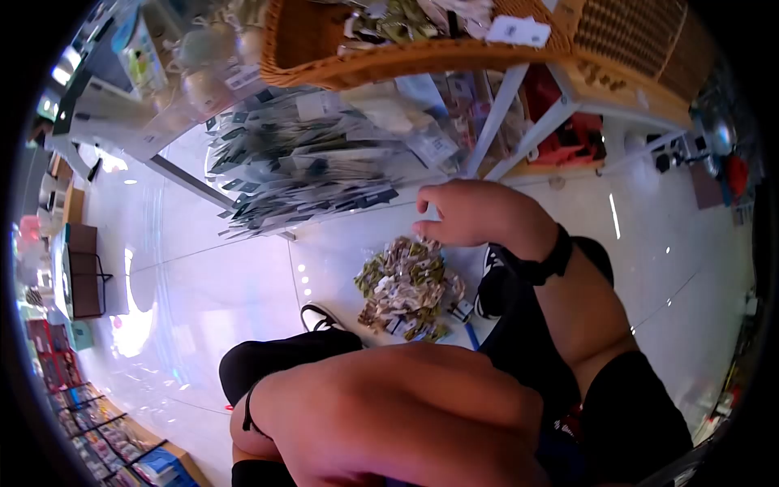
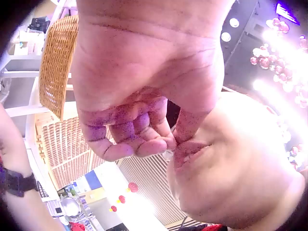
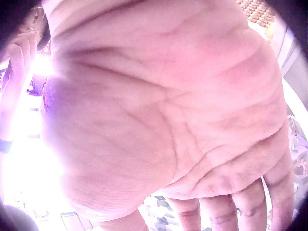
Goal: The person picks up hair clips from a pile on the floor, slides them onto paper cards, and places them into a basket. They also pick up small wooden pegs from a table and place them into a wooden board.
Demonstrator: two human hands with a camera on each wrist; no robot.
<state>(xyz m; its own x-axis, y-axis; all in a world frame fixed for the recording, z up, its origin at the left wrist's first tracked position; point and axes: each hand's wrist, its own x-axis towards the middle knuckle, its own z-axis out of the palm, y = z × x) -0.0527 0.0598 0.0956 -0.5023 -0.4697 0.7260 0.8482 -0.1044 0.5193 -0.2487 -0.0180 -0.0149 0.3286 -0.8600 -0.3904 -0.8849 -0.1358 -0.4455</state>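
My left hand (image 2: 139, 101) is raised to the mouth in the left wrist view. Its fingers are curled, with the thumb and fingertips pinched at the lips around a small pale bit (image 2: 167, 155), mostly hidden. In the head view the left arm (image 1: 389, 406) crosses the lower middle. My right hand (image 1: 475, 213) hovers over the far right side of a heap of small green, beige and brown pieces with tags (image 1: 410, 288) on the floor. The right wrist view shows its bare palm, the long fingers (image 3: 219, 211) extended loosely and holding nothing.
Beyond the heap stands a white-framed shelf (image 1: 195, 183) with rows of thin packets (image 1: 300, 162) low down. A wicker basket (image 1: 389, 71) with packaged goods sits above it. A slim blue object (image 1: 472, 334) lies by the heap, between two black-and-white shoes (image 1: 320, 318).
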